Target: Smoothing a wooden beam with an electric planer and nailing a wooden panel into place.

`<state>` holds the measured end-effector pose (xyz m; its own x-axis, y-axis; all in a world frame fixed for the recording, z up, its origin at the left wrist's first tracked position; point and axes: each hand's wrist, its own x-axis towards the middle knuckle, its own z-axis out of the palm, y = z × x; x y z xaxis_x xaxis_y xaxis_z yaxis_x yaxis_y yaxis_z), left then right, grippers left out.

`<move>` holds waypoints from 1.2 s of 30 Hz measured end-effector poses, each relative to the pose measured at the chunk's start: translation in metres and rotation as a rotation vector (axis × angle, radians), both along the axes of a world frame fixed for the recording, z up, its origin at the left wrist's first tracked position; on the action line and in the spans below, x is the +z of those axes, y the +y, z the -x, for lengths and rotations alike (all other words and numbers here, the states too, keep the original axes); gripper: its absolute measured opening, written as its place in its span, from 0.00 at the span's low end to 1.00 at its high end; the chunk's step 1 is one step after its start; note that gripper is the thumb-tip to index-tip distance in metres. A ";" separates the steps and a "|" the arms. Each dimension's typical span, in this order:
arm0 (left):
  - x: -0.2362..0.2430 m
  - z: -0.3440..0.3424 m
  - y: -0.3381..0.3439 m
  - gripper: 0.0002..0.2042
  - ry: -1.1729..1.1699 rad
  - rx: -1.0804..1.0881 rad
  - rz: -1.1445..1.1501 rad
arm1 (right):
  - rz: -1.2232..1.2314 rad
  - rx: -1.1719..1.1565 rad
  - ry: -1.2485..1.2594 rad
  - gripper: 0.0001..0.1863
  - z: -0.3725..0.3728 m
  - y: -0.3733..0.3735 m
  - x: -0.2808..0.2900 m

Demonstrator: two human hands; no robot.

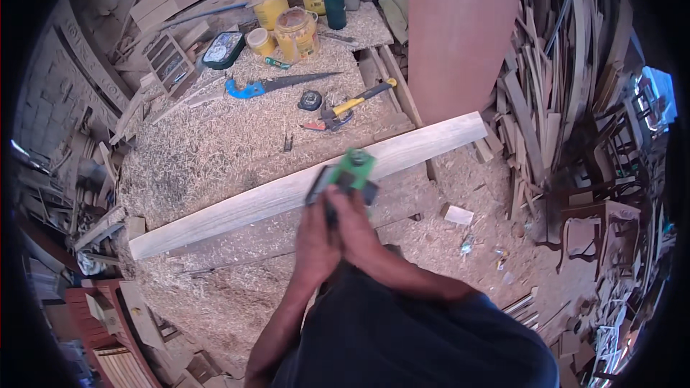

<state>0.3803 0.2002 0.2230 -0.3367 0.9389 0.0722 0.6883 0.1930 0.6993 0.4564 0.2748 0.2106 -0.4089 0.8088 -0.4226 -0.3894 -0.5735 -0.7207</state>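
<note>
The left hand (315, 241) and the right hand (352, 226) meet side by side at the middle of the view, both grasping the rear of a green power tool (357, 164) with black parts. The hands point away from the body, thumbs close together; the tool is blurred, so how each finger wraps around it cannot be told. The left forearm (287, 312) rises steeply from the lower edge, leaning slightly to the right, while the right forearm (420, 276) slants in from the right at a much flatter angle, so the two converge at the wrists. A dark shirt (402, 334) fills the space below and between them

The tool sits over the middle of a long pale board (237, 212), which lies aslant, its left end nearer the person and its right end farther off. Beneath is a surface (187, 165) strewn with wood shavings. Beyond the board lie a yellow-and-black handled hammer (359, 100), a round black tape measure (310, 100) just beside it, and a handsaw (248, 89) with a blue handle. Farther back stand yellow tubs (297, 42) and a dark teal bottle (334, 7). To the right are a reddish-brown panel (463, 36) and stacked wood strips (532, 100)
</note>
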 end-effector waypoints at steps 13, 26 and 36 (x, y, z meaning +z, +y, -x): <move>0.029 0.115 -0.285 0.23 -0.603 0.454 -0.849 | -0.257 1.310 0.501 0.43 0.125 -0.159 0.077; 0.147 0.302 -0.615 0.34 -0.082 1.110 0.811 | -1.542 1.129 -0.928 0.38 0.255 0.034 -0.121; 0.081 0.611 -0.713 0.24 0.435 0.965 1.052 | -1.233 0.692 -1.505 0.33 0.320 -0.035 -0.200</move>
<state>-0.2310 -0.5129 0.3037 -0.9729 0.0568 -0.2242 0.1175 0.9564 -0.2673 0.1367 0.2397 0.0109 -0.6319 0.7660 -0.1185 0.7671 0.5962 -0.2368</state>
